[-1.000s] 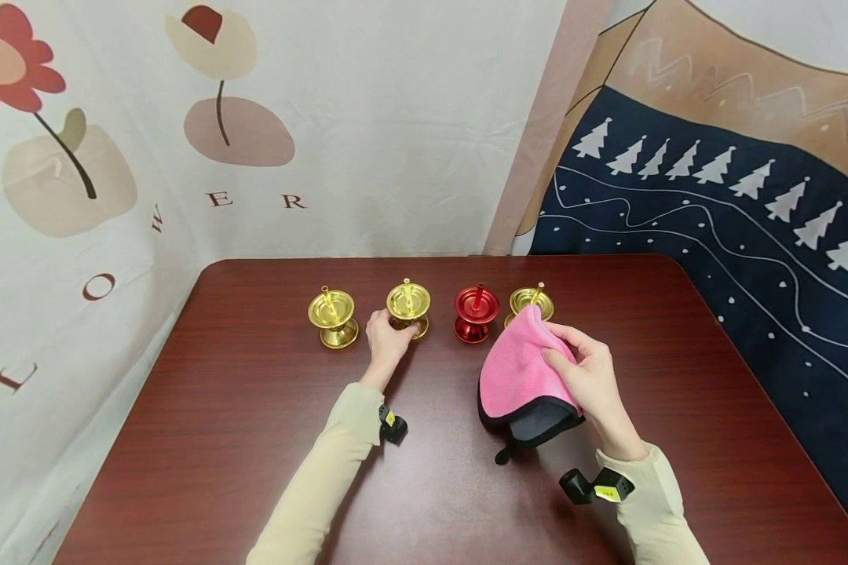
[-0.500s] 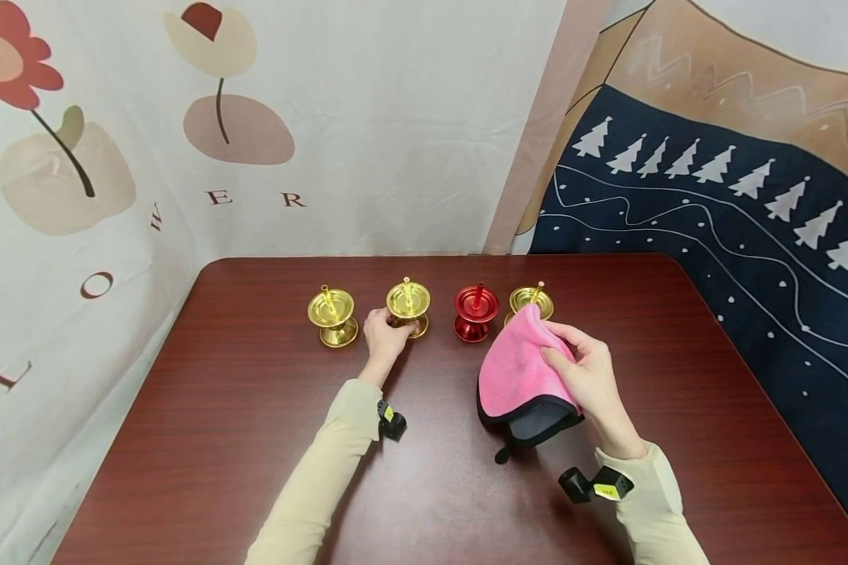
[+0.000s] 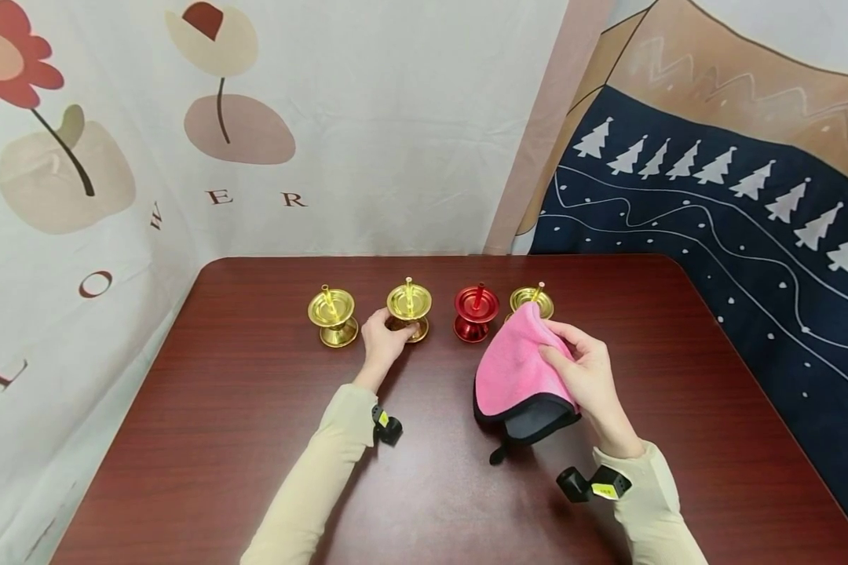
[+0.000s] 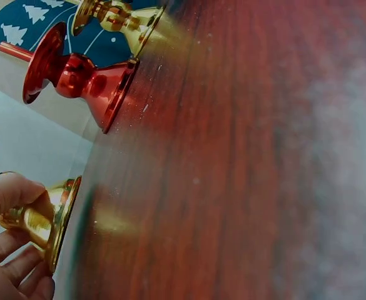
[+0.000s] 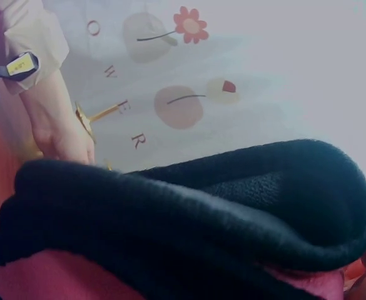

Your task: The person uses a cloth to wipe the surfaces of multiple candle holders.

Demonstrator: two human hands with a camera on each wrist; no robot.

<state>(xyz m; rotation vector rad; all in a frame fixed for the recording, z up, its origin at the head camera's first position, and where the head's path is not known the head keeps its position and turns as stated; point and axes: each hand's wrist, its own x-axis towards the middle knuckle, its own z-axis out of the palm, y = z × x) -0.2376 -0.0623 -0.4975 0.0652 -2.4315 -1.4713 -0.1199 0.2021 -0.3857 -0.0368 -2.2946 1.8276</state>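
Four-fingered and thumb-first, my left hand grips the stem and base of a gold candle holder, second from the left in a row. In the left wrist view, thumb and fingers curl round its flared gold foot. My right hand pinches a soft pink cloth with thick black edging and a dark underside, held up over the table. A small black loop dangles from it. The cloth's black edge fills much of the right wrist view and hides that hand's fingertips.
Another gold candle holder stands at the left of the row. A red one is right of the gripped holder, then a gold one partly behind the cloth. The brown table ends at a wall hanging.
The gripped candle holder has shifted very slightly right, and the left forearm has moved a little left. The right hand and cloth have drifted slightly left. Both hands keep their hold.
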